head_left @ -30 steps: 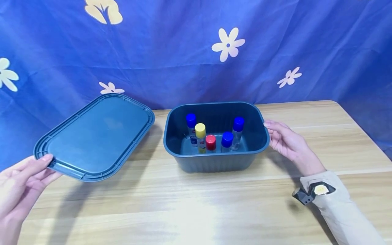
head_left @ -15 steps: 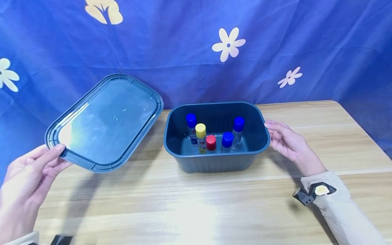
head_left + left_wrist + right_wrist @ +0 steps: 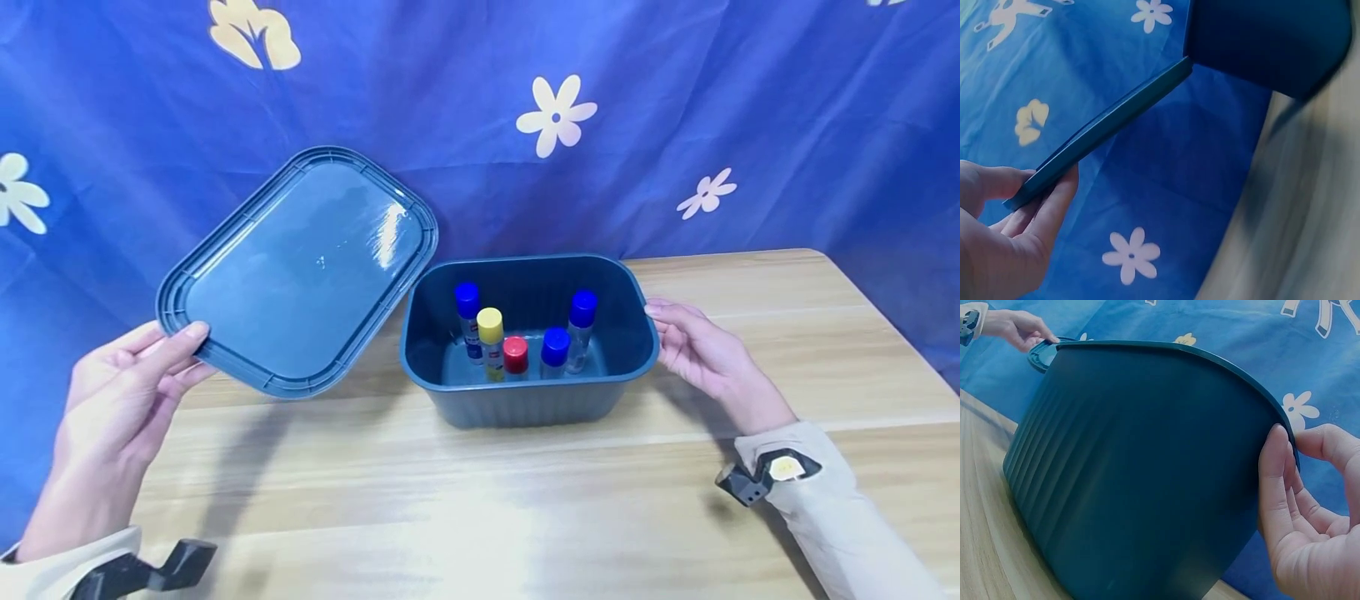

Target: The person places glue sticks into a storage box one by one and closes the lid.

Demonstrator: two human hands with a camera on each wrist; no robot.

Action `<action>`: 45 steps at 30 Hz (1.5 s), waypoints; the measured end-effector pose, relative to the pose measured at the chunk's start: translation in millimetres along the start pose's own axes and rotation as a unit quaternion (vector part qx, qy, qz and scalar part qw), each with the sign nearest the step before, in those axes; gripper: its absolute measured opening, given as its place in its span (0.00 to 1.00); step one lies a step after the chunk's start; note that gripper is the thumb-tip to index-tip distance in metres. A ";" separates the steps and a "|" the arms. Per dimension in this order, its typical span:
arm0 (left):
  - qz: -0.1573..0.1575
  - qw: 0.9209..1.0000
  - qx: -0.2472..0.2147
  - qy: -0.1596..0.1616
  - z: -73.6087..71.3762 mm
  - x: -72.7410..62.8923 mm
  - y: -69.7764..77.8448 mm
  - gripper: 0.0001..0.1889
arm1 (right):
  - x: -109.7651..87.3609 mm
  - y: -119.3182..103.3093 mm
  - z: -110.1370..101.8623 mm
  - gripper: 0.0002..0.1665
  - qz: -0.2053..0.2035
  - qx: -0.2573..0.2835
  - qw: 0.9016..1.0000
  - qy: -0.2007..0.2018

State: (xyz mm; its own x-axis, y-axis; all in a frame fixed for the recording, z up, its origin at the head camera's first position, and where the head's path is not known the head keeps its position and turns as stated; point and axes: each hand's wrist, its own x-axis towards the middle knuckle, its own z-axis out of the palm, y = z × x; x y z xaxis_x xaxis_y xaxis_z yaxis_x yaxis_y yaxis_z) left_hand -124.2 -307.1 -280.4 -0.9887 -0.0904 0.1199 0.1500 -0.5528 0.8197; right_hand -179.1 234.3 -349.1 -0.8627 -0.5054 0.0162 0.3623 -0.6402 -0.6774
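Observation:
My left hand (image 3: 131, 387) pinches the near-left corner of a dark blue-green plastic lid (image 3: 300, 267), thumb on top and fingers beneath. The lid is tilted in the air, its right edge overlapping the left rim of a matching plastic box (image 3: 525, 406) in the head view. With my right hand (image 3: 697, 346) I pinch the box's right rim between thumb and fingers, as the right wrist view shows on the box wall (image 3: 1147, 456). Inside the box stand several small clear bottles: blue caps (image 3: 582, 308), a yellow cap (image 3: 490, 325) and a red cap (image 3: 515, 354). Their lower parts are partly hidden.
The box stands on a light wood-grain table (image 3: 450, 500). Behind it hangs a blue curtain (image 3: 450, 100) with pale flowers, close to the table's back edge. Each sleeve carries a black wrist mount (image 3: 772, 471).
My left hand has carried the lid rightward and upward, toward the box, and its slant has changed. The right hand and the box have stayed in place.

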 end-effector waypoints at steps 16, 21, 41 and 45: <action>0.076 0.996 0.027 -0.030 69.7 22.1 -20.4 0.14 | -1.0 2.2 -3.1 0.15 -0.001 0.009 1.000 -0.006; 0.100 0.993 0.043 -0.037 87.0 25.9 -25.1 0.12 | 0.3 3.5 -2.0 0.15 -0.004 0.003 1.000 -0.002; 0.214 0.969 0.123 -0.020 127.1 29.1 -30.9 0.16 | 1.6 2.6 -2.5 0.13 -0.007 0.002 1.000 -0.003; 0.223 0.966 0.124 -0.029 132.3 28.4 -32.3 0.16 | 2.7 3.5 -1.8 0.13 -0.009 -0.002 1.000 -0.004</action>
State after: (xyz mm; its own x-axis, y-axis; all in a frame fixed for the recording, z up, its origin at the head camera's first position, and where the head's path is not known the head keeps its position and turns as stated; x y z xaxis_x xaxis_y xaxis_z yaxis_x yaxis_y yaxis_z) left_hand -158.1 -182.1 -229.4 -0.8256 -0.2241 0.5178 0.5623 -0.2522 0.7875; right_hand -180.8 231.7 -352.8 -0.8667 -0.4976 0.0344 0.3445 -0.6470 -0.6802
